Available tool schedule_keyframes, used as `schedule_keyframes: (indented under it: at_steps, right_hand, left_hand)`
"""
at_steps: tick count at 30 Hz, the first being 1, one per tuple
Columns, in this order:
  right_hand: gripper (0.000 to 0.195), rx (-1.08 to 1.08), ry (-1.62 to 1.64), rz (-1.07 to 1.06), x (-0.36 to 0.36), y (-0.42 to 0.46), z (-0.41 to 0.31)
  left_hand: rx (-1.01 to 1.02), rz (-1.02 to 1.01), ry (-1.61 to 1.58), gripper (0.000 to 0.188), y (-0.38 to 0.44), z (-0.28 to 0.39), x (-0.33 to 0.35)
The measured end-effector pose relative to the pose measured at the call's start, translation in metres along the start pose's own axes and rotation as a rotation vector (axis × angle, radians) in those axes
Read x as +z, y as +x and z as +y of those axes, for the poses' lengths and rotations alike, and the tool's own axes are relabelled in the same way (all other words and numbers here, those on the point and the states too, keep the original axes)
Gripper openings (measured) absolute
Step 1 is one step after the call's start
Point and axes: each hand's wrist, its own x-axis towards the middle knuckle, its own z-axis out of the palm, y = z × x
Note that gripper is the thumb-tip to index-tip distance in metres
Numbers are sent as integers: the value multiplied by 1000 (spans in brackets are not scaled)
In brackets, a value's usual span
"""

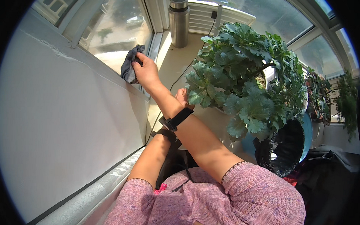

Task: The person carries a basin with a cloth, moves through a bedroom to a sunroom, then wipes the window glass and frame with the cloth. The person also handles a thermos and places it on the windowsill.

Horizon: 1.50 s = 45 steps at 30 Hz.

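My right hand (147,69) pinches a crumpled dark grey cloth (128,66) between thumb and fingers. The cloth lies over the bottom edge of the left window pane (115,37), near the sill. My right forearm crosses above the left one. Beyond that crossing, my left hand (183,96) is low over the cream ledge, beside the leaves of a potted ornamental kale (235,66). Much of the left hand is hidden by the right forearm, so its fingers and any contact with the ledge cannot be made out. Both wrists wear black straps.
A steel bottle (179,26) stands in the ledge's far corner. A black cable (183,73) runs along the ledge (170,62). At the right are a black-lined bin (281,149), a blue basin (307,134) and more plants (319,95). A white wall (72,107) borders the left.
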Motion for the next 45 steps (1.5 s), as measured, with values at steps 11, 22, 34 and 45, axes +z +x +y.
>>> schedule_keyframes:
  at_steps: [11,22,34,45]
  right_hand:
    - [36,-38,137,114,-45,11,-23]
    - [38,143,350,86,-52,14,-16]
    - [54,-407,-162,-284,41,10,80]
    - [74,236,114,-415,25,8,63]
  left_hand:
    - [67,-109,460,33,58,6,39]
    - [194,-304,831,30,-103,88,-112]
    - [751,1226,1306,69,-262,232,-222]
    - [-294,1009,644,64,-276,234,-217]
